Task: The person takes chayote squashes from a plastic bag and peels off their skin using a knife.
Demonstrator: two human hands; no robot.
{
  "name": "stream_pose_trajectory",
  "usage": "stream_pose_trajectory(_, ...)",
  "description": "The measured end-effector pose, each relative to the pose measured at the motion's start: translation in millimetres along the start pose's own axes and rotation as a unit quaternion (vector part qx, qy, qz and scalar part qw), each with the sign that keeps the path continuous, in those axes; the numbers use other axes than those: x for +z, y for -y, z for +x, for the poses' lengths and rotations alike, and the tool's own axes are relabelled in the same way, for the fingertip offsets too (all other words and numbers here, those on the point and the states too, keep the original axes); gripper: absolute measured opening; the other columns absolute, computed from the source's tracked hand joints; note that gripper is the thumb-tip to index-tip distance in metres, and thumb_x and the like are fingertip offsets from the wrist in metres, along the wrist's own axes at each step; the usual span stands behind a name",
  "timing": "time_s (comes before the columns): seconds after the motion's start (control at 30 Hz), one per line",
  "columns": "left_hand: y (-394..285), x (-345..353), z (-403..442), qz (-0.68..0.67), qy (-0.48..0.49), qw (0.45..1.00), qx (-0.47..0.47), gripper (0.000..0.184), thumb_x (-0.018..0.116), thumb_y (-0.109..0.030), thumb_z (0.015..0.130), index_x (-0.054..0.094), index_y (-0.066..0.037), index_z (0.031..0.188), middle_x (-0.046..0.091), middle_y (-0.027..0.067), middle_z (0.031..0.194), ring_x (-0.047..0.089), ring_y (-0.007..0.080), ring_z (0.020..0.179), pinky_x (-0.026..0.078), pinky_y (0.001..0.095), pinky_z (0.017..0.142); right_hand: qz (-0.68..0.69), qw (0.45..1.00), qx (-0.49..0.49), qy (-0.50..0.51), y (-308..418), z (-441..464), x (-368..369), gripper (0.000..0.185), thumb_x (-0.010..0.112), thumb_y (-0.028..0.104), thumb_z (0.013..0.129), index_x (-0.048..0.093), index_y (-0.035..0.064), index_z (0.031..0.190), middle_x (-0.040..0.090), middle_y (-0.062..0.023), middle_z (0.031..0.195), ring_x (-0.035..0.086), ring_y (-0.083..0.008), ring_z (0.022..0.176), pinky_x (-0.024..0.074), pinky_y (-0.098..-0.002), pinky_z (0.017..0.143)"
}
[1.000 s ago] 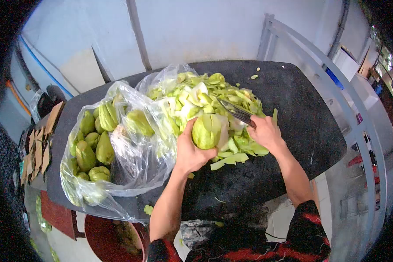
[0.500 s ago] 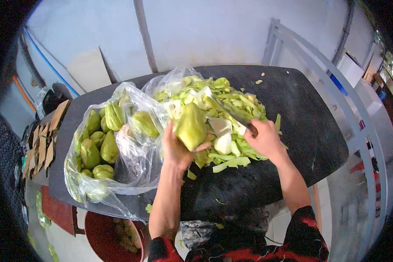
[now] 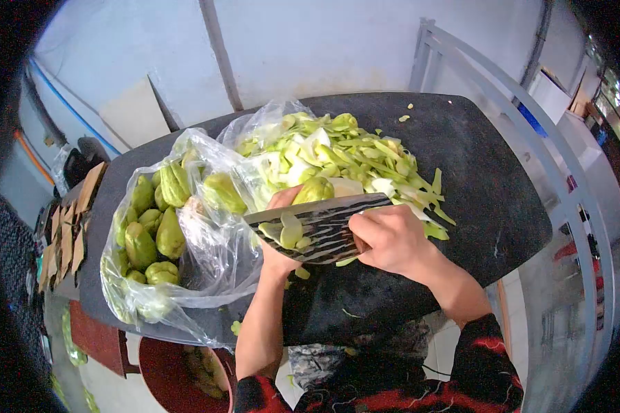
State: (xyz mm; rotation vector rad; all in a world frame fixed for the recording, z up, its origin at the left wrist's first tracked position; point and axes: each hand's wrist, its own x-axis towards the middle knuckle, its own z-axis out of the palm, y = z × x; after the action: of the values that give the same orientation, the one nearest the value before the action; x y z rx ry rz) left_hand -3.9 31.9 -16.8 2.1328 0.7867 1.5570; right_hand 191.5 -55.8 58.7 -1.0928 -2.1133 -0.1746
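Observation:
My left hand (image 3: 277, 259) is closed around a green chayote (image 3: 315, 189), its fingers mostly hidden behind a broad knife blade. My right hand (image 3: 393, 237) grips the wide-bladed knife (image 3: 337, 230), turned flat toward me across the front of the chayote. Thin green slices cling to the left part of the blade. Behind both hands spreads a heap of pale green peelings and cut chayote pieces (image 3: 351, 157). A clear plastic bag (image 3: 217, 265) lies left of my left hand, with several whole chayotes (image 3: 171, 234) in it.
Everything lies on a dark table (image 3: 489, 172). Below its front edge stands a red bucket (image 3: 160, 375) with pale contents. A grey metal railing (image 3: 551, 175) runs along the right, and cardboard pieces (image 3: 69, 227) stand at the left.
The knife has come left and toward me, from behind the chayote to across its front, its flat side now showing with slices on it. The chayote is now partly hidden.

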Motion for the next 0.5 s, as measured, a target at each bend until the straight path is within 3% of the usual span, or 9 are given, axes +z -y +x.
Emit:
stream_pose_trajectory(0.1,-5,1,1,0.006,0.021,1.0,0.009,0.061,0.075,-0.025,0.069,0.059,0.003,0.121,0.061,0.0184,0.113,0.058,0.031,0.107,0.044,0.0393,0.095,0.015,1.0,0.015,0.015,4,-1,-6,0.023,0.068,0.005,0.06,0.046,0.007,0.067,0.052,-0.0079,0.058,0.059,-0.029,0.055,0.0459,-0.0394,0.049)
stream_pose_trajectory(0.13,-11,-1,5,-0.057,0.026,0.998,0.0,0.063,0.076,-0.023,0.064,0.06,0.004,0.118,0.063,0.0187,0.11,0.061,0.0303,0.102,0.046,0.0379,0.092,0.015,1.0,0.015,0.016,-3,-4,-5,0.023,0.068,0.005,0.06,0.046,0.007,0.067,0.052,-0.0079,0.058,0.059,-0.029,0.055,0.0459,-0.0394,0.049)
stream_pose_trajectory(0.17,-15,-2,6,-0.057,0.027,0.998,-0.001,0.063,0.076,-0.023,0.064,0.06,0.004,0.118,0.063,0.0187,0.11,0.061,0.0303,0.102,0.046,0.0379,0.092,-0.016,0.997,0.06,0.034,-15,-11,-1,0.021,0.068,0.007,0.063,0.048,0.006,0.068,0.054,-0.0092,0.06,0.06,-0.0303,0.057,0.0465,-0.0401,0.05)
stream_pose_trajectory(0.23,-23,-2,6,-0.038,0.048,0.99,-0.13,0.063,0.077,-0.02,0.059,0.062,0.004,0.115,0.066,0.0174,0.105,0.063,0.029,0.096,0.048,0.0357,0.09,-0.046,0.977,0.192,0.086,-52,-27,10,0.015,0.065,0.013,0.072,0.055,0.0028,0.075,0.061,-0.0135,0.066,0.061,-0.0343,0.06,0.0485,-0.0429,0.055)
stream_pose_trajectory(0.3,-19,-2,13,-0.034,0.045,0.993,-0.102,0.061,0.077,-0.016,0.057,0.063,0.006,0.113,0.068,0.0146,0.102,0.065,0.0274,0.092,0.049,0.0332,0.088,-0.057,0.956,0.274,0.088,-73,-38,8,0.015,0.063,0.016,0.076,0.058,0.0018,0.079,0.062,-0.0153,0.068,0.062,-0.0359,0.062,0.0492,-0.0444,0.059)
stream_pose_trajectory(0.37,-17,1,4,-0.153,0.008,0.963,-0.221,0.061,0.078,-0.014,0.057,0.062,0.007,0.112,0.067,0.0126,0.103,0.065,0.0265,0.092,0.049,0.0326,0.089,-0.072,0.946,0.303,0.093,-75,-45,6,0.017,0.064,0.021,0.078,0.06,0.0055,0.083,0.064,-0.0162,0.071,0.063,-0.0378,0.067,0.0507,-0.0473,0.062)
stream_pose_trajectory(0.4,-15,2,4,-0.197,0.023,0.944,-0.263,0.057,0.072,-0.017,0.069,0.058,0.006,0.118,0.066,0.0125,0.106,0.064,0.0258,0.095,0.05,0.0344,0.089,-0.083,0.934,0.332,0.098,-73,-48,5,0.019,0.066,0.026,0.079,0.062,0.0092,0.086,0.066,-0.017,0.075,0.064,-0.0398,0.071,0.0522,-0.0502,0.065)
stream_pose_trajectory(0.43,-12,2,1,-0.194,0.021,0.943,-0.268,0.057,0.072,-0.017,0.069,0.058,0.006,0.118,0.066,0.0125,0.106,0.064,0.0258,0.095,0.05,0.0344,0.089,-0.079,0.934,0.332,0.102,-71,-47,4,0.019,0.066,0.026,0.079,0.062,0.0092,0.086,0.066,-0.017,0.075,0.064,-0.0398,0.071,0.0522,-0.0502,0.065)
stream_pose_trajectory(0.5,-7,7,1,-0.52,-0.046,0.77,-0.366,0.052,0.063,-0.021,0.081,0.053,0.003,0.126,0.064,0.0132,0.109,0.064,0.0254,0.099,0.051,0.0377,0.089,-0.051,0.929,0.351,0.105,-71,-39,1,0.019,0.066,0.025,0.078,0.062,0.0088,0.087,0.066,-0.0178,0.077,0.064,-0.0401,0.074,0.0518,-0.0517,0.066)
